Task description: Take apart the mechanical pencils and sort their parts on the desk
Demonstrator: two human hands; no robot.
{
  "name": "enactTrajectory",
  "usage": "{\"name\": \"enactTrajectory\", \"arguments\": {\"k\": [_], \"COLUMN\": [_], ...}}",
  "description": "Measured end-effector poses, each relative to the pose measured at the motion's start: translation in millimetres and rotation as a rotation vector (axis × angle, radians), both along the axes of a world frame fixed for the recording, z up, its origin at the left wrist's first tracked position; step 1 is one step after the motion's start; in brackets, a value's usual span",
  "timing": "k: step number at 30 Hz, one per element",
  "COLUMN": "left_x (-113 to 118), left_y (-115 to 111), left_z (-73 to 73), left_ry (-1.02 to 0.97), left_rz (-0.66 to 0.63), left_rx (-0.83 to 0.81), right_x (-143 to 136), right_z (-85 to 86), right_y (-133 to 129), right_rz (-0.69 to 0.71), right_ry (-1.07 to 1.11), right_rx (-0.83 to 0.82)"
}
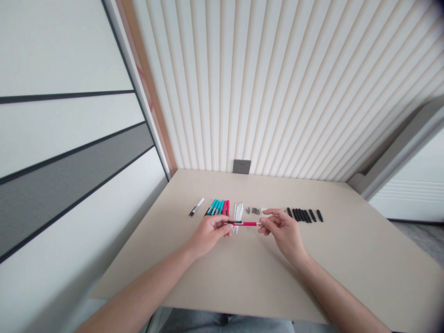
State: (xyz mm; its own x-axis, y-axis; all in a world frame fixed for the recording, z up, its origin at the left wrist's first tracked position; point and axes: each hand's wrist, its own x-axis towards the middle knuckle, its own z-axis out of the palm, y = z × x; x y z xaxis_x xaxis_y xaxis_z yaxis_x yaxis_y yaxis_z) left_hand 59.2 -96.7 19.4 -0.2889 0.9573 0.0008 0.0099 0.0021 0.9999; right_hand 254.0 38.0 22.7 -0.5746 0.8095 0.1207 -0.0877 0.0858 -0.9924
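Observation:
My left hand (pixel 211 232) pinches the black end of a pink pen barrel (pixel 249 224), held level above the table. At its right end, the fingers of my right hand (pixel 279 229) close on a small white part (pixel 259 224) at the tip. Just behind the hands are teal barrels (pixel 217 206), pink barrels (pixel 226 206) and several thin white refills (pixel 238 211). Small grey parts (pixel 255 211) lie behind the held pen. Several black caps (pixel 302 215) form a row to the right of my right hand.
A white and black pen (pixel 196 207) lies apart at the left on the beige table (pixel 256 273). Behind the table, a dark socket (pixel 242 166) sits at the foot of the ribbed wall (pixel 260 92). White panels stand on the left.

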Motion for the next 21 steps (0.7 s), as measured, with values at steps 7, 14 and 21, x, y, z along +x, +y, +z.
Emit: {"name": "enactTrajectory", "arguments": {"k": [7,14,21], "left_x": [-2,-12,-23], "left_y": [4,4,6], "left_z": [-0.3,5.0,1.5], "left_ry": [0.007,0.013,0.058], "left_rz": [-0.007,0.098,0.188], "left_rx": [-0.015,0.009,0.05], "right_x": [-4,19,8], "right_z": [-2.6,3.3,-8.3], "right_y": [0,40,42], "right_rz": [0.008,-0.27,-0.15], "right_ry": [-0.105,-0.379,-0.741], "right_rx": [0.064,0.59,1.218]}}
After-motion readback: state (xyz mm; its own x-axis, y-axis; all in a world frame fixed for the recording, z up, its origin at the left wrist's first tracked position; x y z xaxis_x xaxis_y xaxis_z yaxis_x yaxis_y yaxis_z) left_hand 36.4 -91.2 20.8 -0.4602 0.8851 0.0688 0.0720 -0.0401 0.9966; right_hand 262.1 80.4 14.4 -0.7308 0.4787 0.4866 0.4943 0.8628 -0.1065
